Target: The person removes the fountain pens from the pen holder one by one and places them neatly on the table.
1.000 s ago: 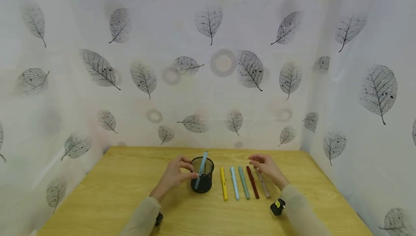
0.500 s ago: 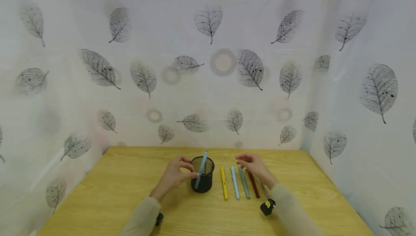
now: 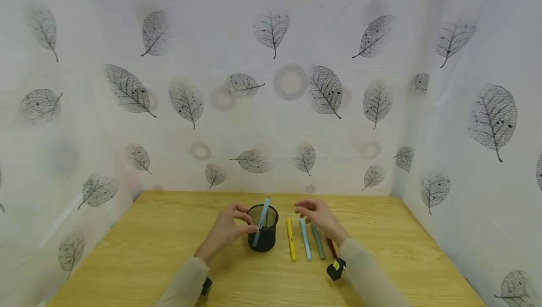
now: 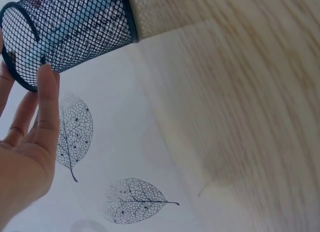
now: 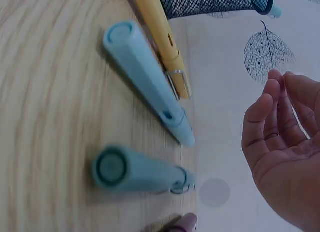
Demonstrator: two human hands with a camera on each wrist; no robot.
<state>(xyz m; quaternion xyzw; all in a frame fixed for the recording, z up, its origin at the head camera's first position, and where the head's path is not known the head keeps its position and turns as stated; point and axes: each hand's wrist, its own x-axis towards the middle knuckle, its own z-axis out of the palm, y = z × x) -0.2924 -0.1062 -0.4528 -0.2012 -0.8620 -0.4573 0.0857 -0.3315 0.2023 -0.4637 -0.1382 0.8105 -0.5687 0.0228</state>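
Note:
A black mesh pen holder [image 3: 263,239] stands upright on the table, with a light blue pen [image 3: 264,213] leaning inside it. My left hand [image 3: 227,227] holds the holder's left rim between thumb and fingers. To the right lie a yellow pen [image 3: 291,241], a light blue pen [image 3: 306,243], a grey-green pen [image 3: 318,243] and a dark red pen [image 3: 332,248], side by side. Above these pens hangs my right hand [image 3: 318,215], its fingers loosely bent with nothing between them. It covers the upper part of the dark red pen; the pale pinkish pen is hidden in the head view.
The wooden table [image 3: 178,222] meets a white curtain [image 3: 271,123] printed with leaves, at the back and both sides. A small black camera [image 3: 336,269] is strapped to the right wrist, another camera [image 3: 206,286] to the left.
My right hand has moved left over the row, from the pale pinkish pen toward the light blue pen. The left hand and the pen holder have stayed in place.

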